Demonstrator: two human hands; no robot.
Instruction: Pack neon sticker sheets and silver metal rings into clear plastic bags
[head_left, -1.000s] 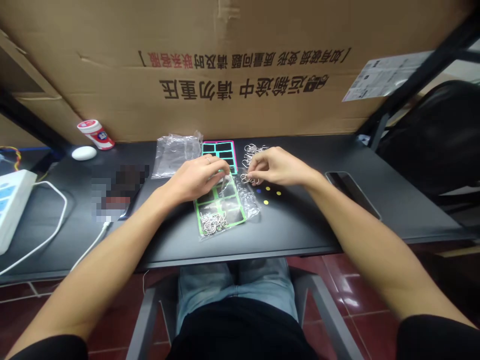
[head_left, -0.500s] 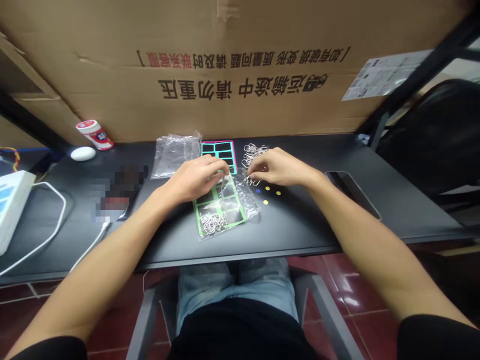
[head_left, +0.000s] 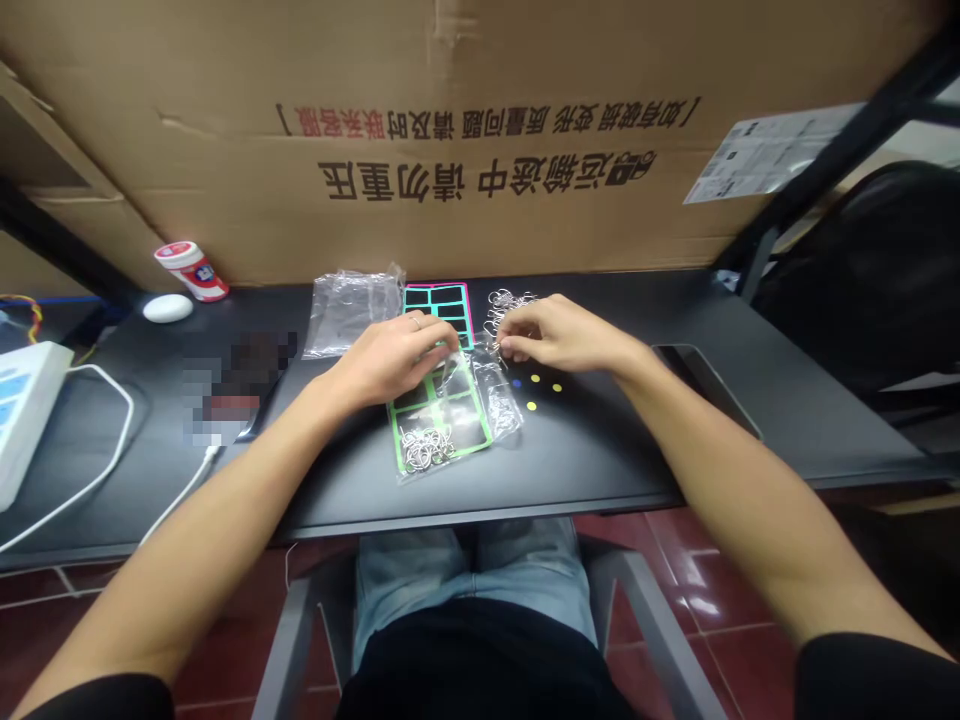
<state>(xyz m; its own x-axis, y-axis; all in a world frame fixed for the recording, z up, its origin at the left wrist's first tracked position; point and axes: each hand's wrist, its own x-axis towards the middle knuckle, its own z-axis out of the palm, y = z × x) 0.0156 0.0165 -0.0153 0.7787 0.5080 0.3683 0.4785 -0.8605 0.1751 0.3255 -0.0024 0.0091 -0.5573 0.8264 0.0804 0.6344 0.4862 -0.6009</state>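
Note:
My left hand (head_left: 391, 356) pinches the upper edge of a clear plastic bag (head_left: 480, 400) lying over a green-framed grid sheet (head_left: 442, 405). Several metal rings (head_left: 424, 447) sit at the bag's lower end. My right hand (head_left: 559, 333) is closed in a pinch on the bag's other corner, just below a loose heap of metal rings (head_left: 504, 303). A pink-framed grid sheet (head_left: 444, 300) lies behind the hands.
More clear bags (head_left: 351, 305) lie at back left. A phone (head_left: 701, 382) rests at the right, coloured dots (head_left: 536, 388) beside the bag. A white mouse (head_left: 167, 307), a red-capped bottle (head_left: 192, 269), a power strip (head_left: 19, 405) with cables, and a large cardboard box (head_left: 480, 130) behind.
My right hand has lifted slightly and pulled the bag's right corner up, so the bag's right side now lies narrower. My left hand stays put.

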